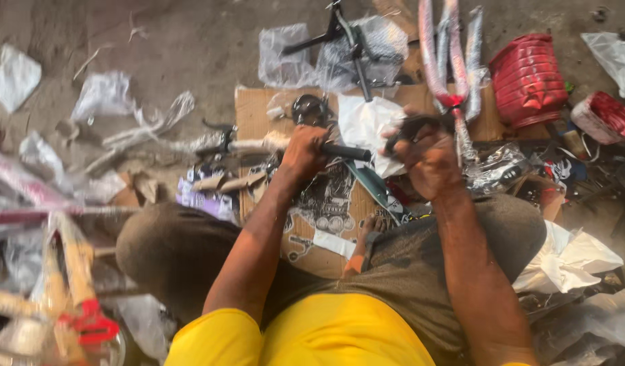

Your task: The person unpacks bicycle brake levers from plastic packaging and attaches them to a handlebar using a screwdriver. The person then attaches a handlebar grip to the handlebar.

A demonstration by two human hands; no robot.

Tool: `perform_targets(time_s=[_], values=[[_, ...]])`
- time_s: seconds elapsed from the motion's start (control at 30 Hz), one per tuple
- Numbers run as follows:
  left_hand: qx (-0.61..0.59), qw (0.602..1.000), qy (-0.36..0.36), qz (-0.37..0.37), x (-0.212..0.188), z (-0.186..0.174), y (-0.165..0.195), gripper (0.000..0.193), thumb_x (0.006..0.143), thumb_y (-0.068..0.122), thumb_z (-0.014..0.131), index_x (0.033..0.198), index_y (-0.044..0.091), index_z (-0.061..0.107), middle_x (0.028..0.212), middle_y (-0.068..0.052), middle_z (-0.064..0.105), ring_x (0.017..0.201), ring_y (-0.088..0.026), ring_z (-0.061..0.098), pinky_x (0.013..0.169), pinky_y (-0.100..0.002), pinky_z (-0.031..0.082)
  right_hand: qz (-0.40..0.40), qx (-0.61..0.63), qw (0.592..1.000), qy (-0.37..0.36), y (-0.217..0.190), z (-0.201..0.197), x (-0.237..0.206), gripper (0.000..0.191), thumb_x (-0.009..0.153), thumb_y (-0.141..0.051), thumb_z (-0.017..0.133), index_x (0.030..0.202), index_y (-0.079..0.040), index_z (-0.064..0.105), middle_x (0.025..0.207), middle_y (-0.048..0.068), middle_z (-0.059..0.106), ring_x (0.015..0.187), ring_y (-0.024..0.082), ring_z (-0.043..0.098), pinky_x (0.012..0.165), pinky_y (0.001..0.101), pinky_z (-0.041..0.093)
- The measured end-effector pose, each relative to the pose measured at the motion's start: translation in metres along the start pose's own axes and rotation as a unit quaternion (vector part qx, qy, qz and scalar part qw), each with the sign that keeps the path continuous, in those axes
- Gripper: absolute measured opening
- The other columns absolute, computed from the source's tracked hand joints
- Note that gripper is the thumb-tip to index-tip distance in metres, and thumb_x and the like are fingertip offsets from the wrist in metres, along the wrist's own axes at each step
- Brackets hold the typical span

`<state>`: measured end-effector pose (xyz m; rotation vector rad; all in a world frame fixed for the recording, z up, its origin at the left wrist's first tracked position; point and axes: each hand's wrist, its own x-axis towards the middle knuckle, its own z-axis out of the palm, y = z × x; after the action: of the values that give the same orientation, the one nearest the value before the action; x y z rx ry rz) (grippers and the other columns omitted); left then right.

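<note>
Our hands work apart: the left hand [303, 150] is clamped on a black handlebar grip [346, 152], the right hand [429, 161] on a dark brake lever [411, 126], above the cardboard sheet [258, 108].

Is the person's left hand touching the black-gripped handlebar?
Touching. The head view shows the left hand closed around the black-gripped metal handlebar, fingers wrapped over it with no gap.

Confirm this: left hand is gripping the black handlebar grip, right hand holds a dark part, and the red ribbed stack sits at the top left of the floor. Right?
Not quite. The red ribbed stack sits at the top right, not the top left, as the head view shows. The rest stands: the left hand grips the black handlebar grip, and the right hand holds a dark part.
</note>
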<state>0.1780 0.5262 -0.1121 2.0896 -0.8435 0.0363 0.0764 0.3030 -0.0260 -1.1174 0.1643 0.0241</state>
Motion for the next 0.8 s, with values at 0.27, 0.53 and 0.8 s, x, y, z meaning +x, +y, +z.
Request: perform_targets(time_s=[0.27,0.53,0.8], values=[[0.051,0.998,0.025,0.030,-0.002,-0.006,-0.013,0.020,0.071,0.009,0.076,0.066,0.012,0.057,0.070,-0.006,0.064,0.072,-0.028,0.065,0.077,-0.043,0.053,0.184,-0.087,0.973,0.105,0.026,0.009,0.030,0.016,0.090,-0.018,0.074,0.095,-0.006,0.066,0.080,0.007,0.065,0.067,0.020,0.067,0.056,0.0323,0.057],[0.011,0.999,-0.024,-0.046,-0.018,0.009,-0.029,0.016,0.068,0.014,0.079,0.072,0.013,0.063,0.079,-0.009,0.067,0.078,-0.034,0.067,0.070,-0.046,0.053,0.278,-0.098,0.946,0.134,0.028,0.043,0.036,0.027,0.090,-0.023,0.076,0.088,0.001,0.066,0.077,0.007,0.063,0.061,0.022,0.063,0.051,0.0333,0.056],[-0.015,0.999,-0.010,-0.028,-0.030,0.028,-0.043,0.020,0.063,0.014,0.079,0.073,0.013,0.062,0.076,-0.008,0.065,0.076,-0.035,0.065,0.069,-0.047,0.049,0.325,-0.308,0.878,0.171,0.023,0.074,0.023,0.034,0.084,-0.029,0.079,0.093,0.004,0.074,0.075,0.004,0.066,0.056,0.015,0.059,0.044,0.0318,0.052]])
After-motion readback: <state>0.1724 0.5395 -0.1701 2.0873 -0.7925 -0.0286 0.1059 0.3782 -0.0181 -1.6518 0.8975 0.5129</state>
